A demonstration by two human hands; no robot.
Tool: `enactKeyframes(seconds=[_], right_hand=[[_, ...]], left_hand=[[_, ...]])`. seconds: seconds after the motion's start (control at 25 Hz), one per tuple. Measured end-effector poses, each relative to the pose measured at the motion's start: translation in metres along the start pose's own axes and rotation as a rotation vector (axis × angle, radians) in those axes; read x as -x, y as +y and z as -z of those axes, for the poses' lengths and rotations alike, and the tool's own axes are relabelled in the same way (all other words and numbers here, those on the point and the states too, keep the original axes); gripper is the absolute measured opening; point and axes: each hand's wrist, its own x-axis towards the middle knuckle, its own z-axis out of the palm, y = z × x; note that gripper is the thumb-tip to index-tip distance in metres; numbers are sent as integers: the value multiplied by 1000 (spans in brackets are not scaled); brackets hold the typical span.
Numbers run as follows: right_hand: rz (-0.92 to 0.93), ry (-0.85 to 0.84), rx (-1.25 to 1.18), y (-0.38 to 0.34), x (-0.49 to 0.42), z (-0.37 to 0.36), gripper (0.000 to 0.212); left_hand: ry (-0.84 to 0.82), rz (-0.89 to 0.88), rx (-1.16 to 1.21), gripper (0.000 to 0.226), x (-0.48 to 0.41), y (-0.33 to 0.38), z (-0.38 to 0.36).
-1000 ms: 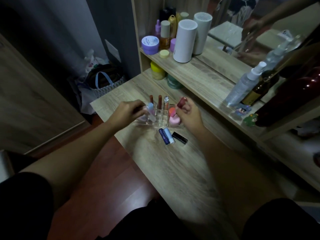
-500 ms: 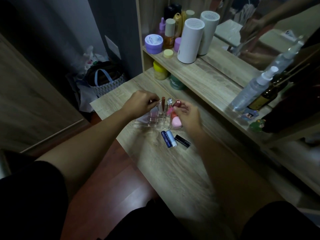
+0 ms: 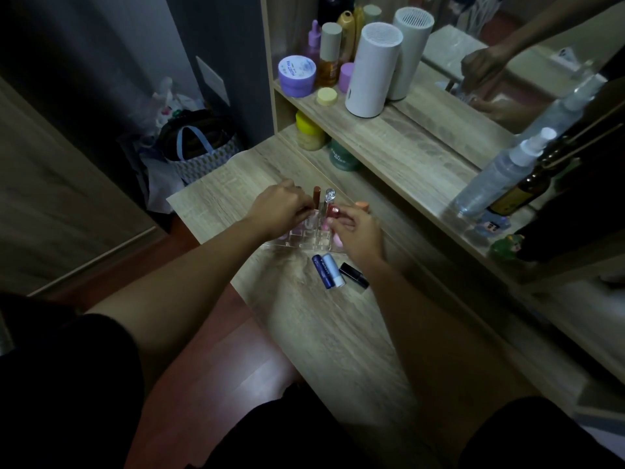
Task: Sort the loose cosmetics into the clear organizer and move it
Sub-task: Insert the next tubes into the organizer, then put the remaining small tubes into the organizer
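A clear organizer (image 3: 306, 237) with small compartments stands on the wooden dressing table (image 3: 324, 333). Upright in it are a brown-red tube (image 3: 316, 195) and a silver-capped tube (image 3: 328, 197). My left hand (image 3: 279, 211) is over its left side, fingers pinched on something mostly hidden. My right hand (image 3: 355, 231) holds a dark red lipstick (image 3: 334, 212) over a middle compartment. An orange-capped item (image 3: 361, 205) shows behind my right hand. Just in front of the organizer lie a dark blue tube (image 3: 321, 270), a light blue tube (image 3: 333, 269) and a black lipstick (image 3: 353, 275).
A raised shelf (image 3: 406, 147) behind holds a white cylinder (image 3: 372, 69), a purple jar (image 3: 297, 75), bottles, and a spray bottle (image 3: 497, 174) at right. A mirror backs the shelf. A yellow-lidded jar (image 3: 309, 130) and a green jar (image 3: 343, 156) sit below. A bag (image 3: 199, 147) stands on the floor at left.
My right hand has brought the dark red lipstick down and left over the organizer. My left hand has moved right onto the organizer's left side. The camera has shifted slightly.
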Motion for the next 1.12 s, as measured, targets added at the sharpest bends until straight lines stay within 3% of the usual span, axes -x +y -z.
enactKeyframes(seconds=[0.48, 0.6, 0.64, 0.72, 0.84, 0.96, 1.12], right_hand=[[-46, -33, -54, 5, -2, -5, 33], [-7, -28, 141, 16, 4, 6, 24], [47, -59, 260, 21, 6, 12, 20], [180, -219, 497, 30, 10, 22, 18], [313, -468, 696, 35, 13, 29, 28], [340, -520, 744, 34, 16, 27, 26], [363, -489, 790, 34, 21, 20, 26]], left_hand=[[130, 72, 69, 29, -1, 7, -5], [342, 100, 244, 16, 22, 15, -6], [345, 91, 289, 12, 34, 18, -11], [175, 50, 335, 13, 57, 24, -27], [-155, 13, 322, 34, 72, 29, -52], [-232, 52, 312, 43, 70, 36, -66], [-243, 78, 296, 36, 71, 38, -73]])
